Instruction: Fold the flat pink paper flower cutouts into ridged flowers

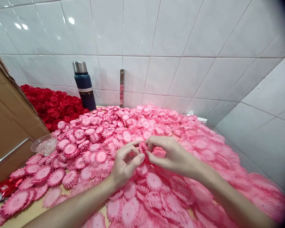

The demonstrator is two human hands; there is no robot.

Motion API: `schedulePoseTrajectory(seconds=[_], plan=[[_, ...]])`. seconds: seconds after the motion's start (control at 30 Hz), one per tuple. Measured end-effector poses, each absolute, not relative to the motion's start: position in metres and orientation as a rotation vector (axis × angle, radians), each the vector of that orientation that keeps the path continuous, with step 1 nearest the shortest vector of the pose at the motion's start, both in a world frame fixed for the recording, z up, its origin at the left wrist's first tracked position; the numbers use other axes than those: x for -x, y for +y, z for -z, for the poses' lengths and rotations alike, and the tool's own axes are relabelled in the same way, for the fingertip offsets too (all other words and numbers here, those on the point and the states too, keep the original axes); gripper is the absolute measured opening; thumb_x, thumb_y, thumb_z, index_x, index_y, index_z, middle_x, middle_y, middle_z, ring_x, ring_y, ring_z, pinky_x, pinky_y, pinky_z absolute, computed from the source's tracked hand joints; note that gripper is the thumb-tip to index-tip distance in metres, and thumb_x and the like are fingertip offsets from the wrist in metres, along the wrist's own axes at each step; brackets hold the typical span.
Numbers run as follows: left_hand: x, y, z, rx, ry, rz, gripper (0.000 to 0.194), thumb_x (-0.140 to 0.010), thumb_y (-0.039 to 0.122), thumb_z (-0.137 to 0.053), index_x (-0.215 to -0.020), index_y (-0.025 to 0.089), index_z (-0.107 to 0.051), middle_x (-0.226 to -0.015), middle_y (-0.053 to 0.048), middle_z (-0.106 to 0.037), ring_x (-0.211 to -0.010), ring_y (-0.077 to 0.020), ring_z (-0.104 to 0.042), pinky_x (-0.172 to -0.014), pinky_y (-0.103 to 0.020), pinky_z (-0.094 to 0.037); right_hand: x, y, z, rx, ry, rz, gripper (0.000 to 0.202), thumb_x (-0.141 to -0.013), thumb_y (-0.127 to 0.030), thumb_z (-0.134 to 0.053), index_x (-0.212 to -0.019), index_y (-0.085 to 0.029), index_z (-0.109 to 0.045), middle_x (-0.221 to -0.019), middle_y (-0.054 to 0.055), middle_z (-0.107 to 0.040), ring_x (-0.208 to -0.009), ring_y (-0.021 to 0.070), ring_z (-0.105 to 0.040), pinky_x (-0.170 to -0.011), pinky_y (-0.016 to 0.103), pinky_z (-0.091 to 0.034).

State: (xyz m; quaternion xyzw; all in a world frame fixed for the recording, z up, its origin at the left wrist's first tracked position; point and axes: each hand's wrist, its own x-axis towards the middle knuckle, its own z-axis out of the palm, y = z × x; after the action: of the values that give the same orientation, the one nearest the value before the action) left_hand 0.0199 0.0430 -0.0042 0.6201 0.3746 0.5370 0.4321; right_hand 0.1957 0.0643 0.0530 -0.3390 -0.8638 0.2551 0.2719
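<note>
Between the fingertips of both hands is a small pink pleated disc, held up over the pile. My left hand pinches it from the left with thumb and fingers. From the right, the thumb and forefinger of my right hand close on its other edge. Part of the disc is covered by the fingers. Beneath and around both hands spreads a deep heap of similar pink pleated discs, many with a small hole in the middle.
A dark blue bottle stands at the back left beside a heap of red pleated pieces. A cardboard box rises on the left, near a clear plastic dish and red wrappers. Behind is a tiled wall with a metal strip.
</note>
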Motion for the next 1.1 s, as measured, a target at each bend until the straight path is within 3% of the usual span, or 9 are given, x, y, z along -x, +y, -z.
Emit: schedulePoseTrajectory(seconds=[0.13, 0.23, 0.43, 0.67, 0.83, 0.93, 1.0, 1.07, 1.1], plan=[[-0.024, 0.047, 0.004, -1.500, 1.021, -1.333, 0.023, -0.082, 0.031, -0.061, -0.066, 0.016, -0.060, -0.108, -0.011, -0.065, -0.103, -0.0234, -0.060, -0.091, -0.032, -0.041, -0.196, 0.061, -0.057, 0.866, -2.484, -0.515, 0.010, -0.086, -0.015, -0.049, -0.078, -0.017, -0.054, -0.079, 0.002, -0.059, -0.070, 0.0124, -0.052, -0.064, 0.027, -0.042], [-0.027, 0.047, 0.004, -1.506, 1.031, -1.352, 0.017, -0.084, 0.029, -0.059, -0.072, 0.016, -0.061, -0.106, -0.010, -0.065, -0.101, -0.0218, -0.059, -0.089, -0.030, -0.042, -0.199, 0.063, -0.056, 0.938, -2.400, -0.464, 0.011, -0.085, -0.015, -0.048, -0.076, -0.017, -0.053, -0.075, 0.002, -0.059, -0.066, 0.0122, -0.052, -0.061, 0.027, -0.042], [-0.026, 0.044, 0.002, -1.650, 1.112, -1.337, 0.025, -0.085, 0.027, -0.055, -0.063, 0.018, -0.050, -0.069, -0.002, -0.053, -0.090, -0.0208, -0.056, -0.078, -0.027, -0.041, -0.196, 0.071, -0.049, 1.101, -2.056, -0.277, 0.019, -0.075, -0.012, -0.048, -0.060, -0.020, -0.040, -0.055, -0.002, -0.047, -0.050, 0.0100, -0.043, -0.049, 0.025, -0.034], [-0.027, 0.048, 0.004, -1.601, 1.104, -1.373, 0.029, -0.086, 0.029, -0.053, -0.061, 0.018, -0.043, -0.065, 0.001, -0.042, -0.066, -0.0138, -0.043, -0.063, -0.025, -0.036, -0.182, 0.069, -0.044, 1.114, -1.887, -0.142, 0.018, -0.077, -0.013, -0.048, -0.061, -0.020, -0.042, -0.054, -0.002, -0.048, -0.048, 0.0100, -0.043, -0.046, 0.024, -0.034], [-0.026, 0.049, 0.004, -1.541, 1.062, -1.372, 0.031, -0.085, 0.029, -0.052, -0.059, 0.018, -0.040, -0.063, 0.002, -0.038, -0.061, -0.0122, -0.037, -0.059, -0.025, -0.033, -0.180, 0.067, -0.042, 1.104, -1.814, -0.186, 0.018, -0.078, -0.014, -0.049, -0.062, -0.021, -0.044, -0.056, -0.001, -0.051, -0.051, 0.0115, -0.048, -0.048, 0.026, -0.040], [-0.023, 0.050, 0.006, -1.484, 1.037, -1.360, 0.031, -0.083, 0.026, -0.053, -0.057, 0.018, -0.040, -0.063, 0.002, -0.040, -0.062, -0.0125, -0.040, -0.061, -0.026, -0.035, -0.185, 0.068, -0.045, 0.978, -1.941, -0.200, 0.018, -0.079, -0.014, -0.051, -0.063, -0.021, -0.046, -0.060, 0.001, -0.056, -0.056, 0.0133, -0.055, -0.052, 0.026, -0.044], [-0.022, 0.051, 0.007, -1.452, 1.043, -1.338, 0.023, -0.081, 0.023, -0.054, -0.060, 0.016, -0.049, -0.066, 0.000, -0.049, -0.066, -0.0137, -0.046, -0.064, -0.026, -0.038, -0.188, 0.068, -0.048, 0.865, -2.081, -0.188, 0.015, -0.079, -0.014, -0.053, -0.066, -0.021, -0.049, -0.066, 0.002, -0.062, -0.059, 0.0136, -0.058, -0.054, 0.026, -0.046], [-0.022, 0.052, 0.007, -1.422, 1.029, -1.329, 0.007, -0.079, 0.017, -0.054, -0.076, 0.015, -0.060, -0.078, -0.002, -0.060, -0.076, -0.0161, -0.054, -0.072, -0.028, -0.043, -0.190, 0.067, -0.048, 0.758, -2.219, -0.177, 0.012, -0.080, -0.014, -0.054, -0.070, -0.020, -0.053, -0.074, 0.003, -0.066, -0.062, 0.0133, -0.060, -0.055, 0.026, -0.048], [-0.023, 0.053, 0.007, -1.407, 1.009, -1.335, 0.012, -0.078, 0.015, -0.054, -0.086, 0.016, -0.063, -0.086, -0.004, -0.064, -0.083, -0.0172, -0.057, -0.076, -0.028, -0.045, -0.189, 0.066, -0.048, 0.714, -2.283, -0.168, 0.011, -0.081, -0.013, -0.054, -0.072, -0.019, -0.054, -0.077, 0.004, -0.067, -0.064, 0.0135, -0.061, -0.056, 0.026, -0.049]])
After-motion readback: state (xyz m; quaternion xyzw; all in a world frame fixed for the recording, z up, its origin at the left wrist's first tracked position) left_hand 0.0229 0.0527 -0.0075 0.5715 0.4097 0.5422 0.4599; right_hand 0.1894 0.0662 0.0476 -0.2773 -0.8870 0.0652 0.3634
